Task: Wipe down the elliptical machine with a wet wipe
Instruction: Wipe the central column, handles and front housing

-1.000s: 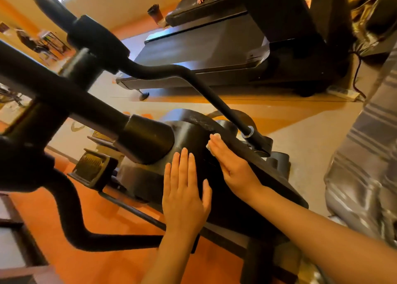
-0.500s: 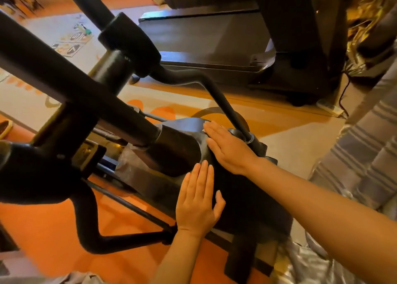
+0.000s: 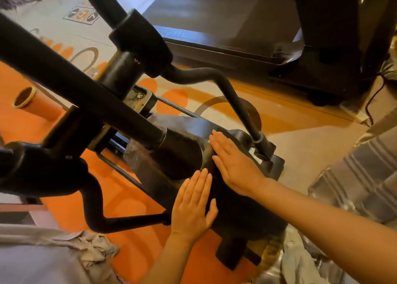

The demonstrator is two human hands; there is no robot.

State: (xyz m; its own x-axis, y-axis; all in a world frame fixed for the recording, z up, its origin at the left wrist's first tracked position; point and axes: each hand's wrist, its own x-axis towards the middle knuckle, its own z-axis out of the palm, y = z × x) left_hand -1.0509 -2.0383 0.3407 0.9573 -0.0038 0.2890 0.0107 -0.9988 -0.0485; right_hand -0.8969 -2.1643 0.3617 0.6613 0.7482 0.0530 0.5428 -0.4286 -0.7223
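From the head view, we look down on the black moulded plastic housing of the elliptical machine (image 3: 234, 200), low on the orange-and-beige floor mat (image 3: 137, 236), with black steel tube arms (image 3: 71, 84) crossing above it.

Our right hand (image 3: 233, 165) lies flat on the housing's upper curved face, fingers straight and close together, pointing up and to the left toward the crest of the housing. A sliver of the white wet wipe (image 3: 215, 131) shows just past those fingertips; the rest is hidden under the palm, so we press it rather than pinch it.

Our left hand (image 3: 193, 206) rests flat on the housing's near side face, fingers straight and nearly together, thumb out to the right. It holds nothing and seems to steady us.

The relation that matters: the housing runs long from the lower right, by our right forearm, to the upper left, where it passes under the thick black tube. The wipe sits at the far end of our right hand, close to the crest, and the unwiped stretch, as we judge it, lies beyond and to either side. The right hand is the one on the wipe, so the stroke falls to it.

A black treadmill deck (image 3: 225, 26) stands well apart beyond.
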